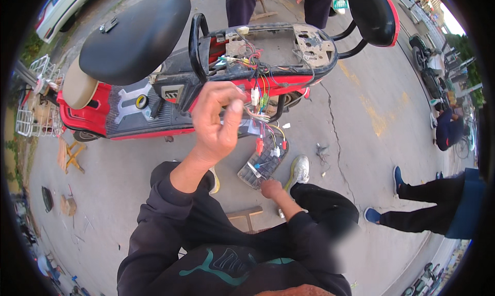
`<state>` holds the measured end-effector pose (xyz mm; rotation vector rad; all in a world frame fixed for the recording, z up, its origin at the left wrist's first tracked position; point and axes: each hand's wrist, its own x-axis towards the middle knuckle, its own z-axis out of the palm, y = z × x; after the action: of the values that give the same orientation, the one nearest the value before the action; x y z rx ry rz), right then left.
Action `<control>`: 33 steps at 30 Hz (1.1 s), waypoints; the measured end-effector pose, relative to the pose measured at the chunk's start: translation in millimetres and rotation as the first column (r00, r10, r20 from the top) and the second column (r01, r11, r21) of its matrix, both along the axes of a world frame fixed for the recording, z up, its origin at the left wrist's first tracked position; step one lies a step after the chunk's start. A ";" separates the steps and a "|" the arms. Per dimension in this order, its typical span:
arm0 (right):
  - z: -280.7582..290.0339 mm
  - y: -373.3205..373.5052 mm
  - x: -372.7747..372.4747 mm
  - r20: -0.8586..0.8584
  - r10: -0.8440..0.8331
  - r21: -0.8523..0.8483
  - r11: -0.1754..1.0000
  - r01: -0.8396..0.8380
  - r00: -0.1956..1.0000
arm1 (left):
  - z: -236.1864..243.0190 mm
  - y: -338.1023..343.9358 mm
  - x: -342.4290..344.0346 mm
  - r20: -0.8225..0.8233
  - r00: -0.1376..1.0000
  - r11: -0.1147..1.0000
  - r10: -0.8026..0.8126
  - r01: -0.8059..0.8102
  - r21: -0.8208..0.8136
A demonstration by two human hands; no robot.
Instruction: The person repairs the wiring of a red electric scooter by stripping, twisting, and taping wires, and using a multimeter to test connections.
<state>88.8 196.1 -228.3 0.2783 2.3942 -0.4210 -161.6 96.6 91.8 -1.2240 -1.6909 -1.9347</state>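
Note:
My left hand (219, 115) is raised beside the scooter's hanging wire bundle (260, 115) with its fingers curled closed; what they hold, if anything, is hidden. Coloured wires with white, red and green connectors (254, 96) dangle from the open top of the red scooter (242, 82). Below them, a dark grey ribbed plastic panel (247, 174) lies on the ground between my shoes, with connectors hanging over it. My right hand (270, 188) is at that panel's lower edge, fingers closed on something I cannot make out.
A black seat (131, 38) is tilted up; tape (141, 101) lies on the footboard (126, 115). A seated person's legs (314, 7) are behind the scooter, another's (423, 213) at right. A folding stool (72, 154), a wooden piece (245, 213) and parked two-wheelers (428, 64) surround me.

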 end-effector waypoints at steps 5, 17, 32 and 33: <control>328.2 89.9 -39.7 -0.069 -0.581 -0.985 0.169 0.037 0.811 | 23.7 -19.5 20.1 -0.317 0.948 0.999 -0.012 0.026 0.042; 384.3 57.3 -126.5 0.339 -0.772 -0.919 -0.395 0.013 0.538 | 26.0 27.3 21.8 -0.573 0.820 0.982 -0.009 -0.102 -0.160; 342.2 117.3 -144.7 -0.013 -0.938 -0.977 -0.062 -0.206 0.346 | 42.1 73.0 -28.1 -0.294 0.949 0.771 0.114 -0.271 -0.577; 339.5 119.5 -145.3 -0.005 -0.932 -0.969 -0.085 -0.231 0.363 | 48.6 74.6 -30.5 -0.280 0.959 0.722 0.052 -0.230 -0.653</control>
<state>-56.5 315.7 111.2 0.2874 1.7597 -3.1208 -192.1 171.2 140.4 -1.4219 -2.3624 -1.0053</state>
